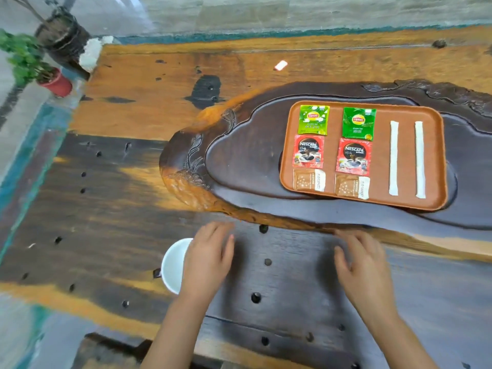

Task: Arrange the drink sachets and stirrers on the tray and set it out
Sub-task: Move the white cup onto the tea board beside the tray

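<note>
The big wooden table (133, 115) in front of me was orange and dark brown, with little round holes in it. A dark carved wooden board (239, 161) lay on the table, off to my right. A brown tray (442, 161) sat on that board. A white bowl (173, 265) stood on the table close to me, partly hidden under my left hand (207, 259). A small white scrap (280, 65) lay far away on the orange part, well apart from the board. Both my hands were low over the dark wood, fingers spread and holding nothing, my right hand (364, 270) near the board's edge.
</note>
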A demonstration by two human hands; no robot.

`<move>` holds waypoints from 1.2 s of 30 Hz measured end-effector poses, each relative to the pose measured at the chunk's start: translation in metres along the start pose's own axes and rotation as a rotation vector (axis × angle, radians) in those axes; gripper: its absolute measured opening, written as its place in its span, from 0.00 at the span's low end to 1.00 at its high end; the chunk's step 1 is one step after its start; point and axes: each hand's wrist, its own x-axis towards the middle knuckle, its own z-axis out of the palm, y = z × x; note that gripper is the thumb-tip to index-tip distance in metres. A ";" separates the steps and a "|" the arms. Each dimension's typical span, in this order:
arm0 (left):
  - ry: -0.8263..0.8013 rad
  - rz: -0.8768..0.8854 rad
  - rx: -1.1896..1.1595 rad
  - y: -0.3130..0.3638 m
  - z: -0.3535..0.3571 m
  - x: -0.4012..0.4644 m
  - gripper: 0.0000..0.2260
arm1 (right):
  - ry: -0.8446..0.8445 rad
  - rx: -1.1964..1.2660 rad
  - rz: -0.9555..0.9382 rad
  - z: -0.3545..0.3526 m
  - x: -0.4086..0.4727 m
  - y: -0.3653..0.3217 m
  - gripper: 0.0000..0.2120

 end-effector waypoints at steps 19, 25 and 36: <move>-0.208 -0.474 -0.350 -0.134 -0.052 -0.076 0.07 | -0.381 -0.434 -0.138 0.077 -0.037 0.013 0.32; -0.246 -0.606 -0.657 -0.144 -0.042 -0.077 0.06 | -0.392 -0.434 -0.147 0.074 -0.037 0.010 0.31; -0.244 -0.385 -0.781 -0.109 -0.048 -0.018 0.09 | -0.477 -0.459 -0.573 0.074 -0.001 0.023 0.31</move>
